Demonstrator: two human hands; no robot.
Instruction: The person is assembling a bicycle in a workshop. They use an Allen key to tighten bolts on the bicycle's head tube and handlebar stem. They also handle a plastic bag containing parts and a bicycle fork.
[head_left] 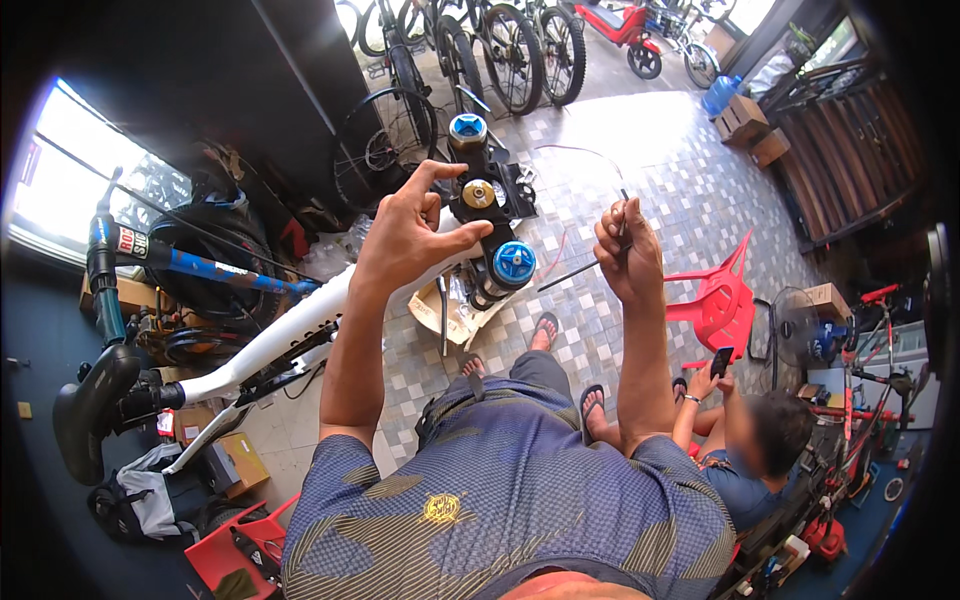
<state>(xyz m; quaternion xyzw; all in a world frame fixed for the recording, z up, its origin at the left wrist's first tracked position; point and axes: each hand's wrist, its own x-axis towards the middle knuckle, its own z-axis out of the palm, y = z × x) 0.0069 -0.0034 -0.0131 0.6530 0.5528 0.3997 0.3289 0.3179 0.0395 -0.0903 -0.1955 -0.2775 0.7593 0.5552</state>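
Observation:
My left hand is at the front of a white bicycle frame. Its thumb and index finger are spread apart in a C beside the black fork crown; whether they touch it I cannot tell. A gold round cap sits mid-crown between two blue fork caps. To the right, my right hand is raised and closed around a thin black cable housing. Out of its upper end a fine wire curves leftward. The fingers partly hide the housing.
A person sits at lower right holding a phone, near a red plastic chair. Several bicycles line the back. A wooden rack and cardboard boxes stand at far right. Opened cardboard lies below the fork.

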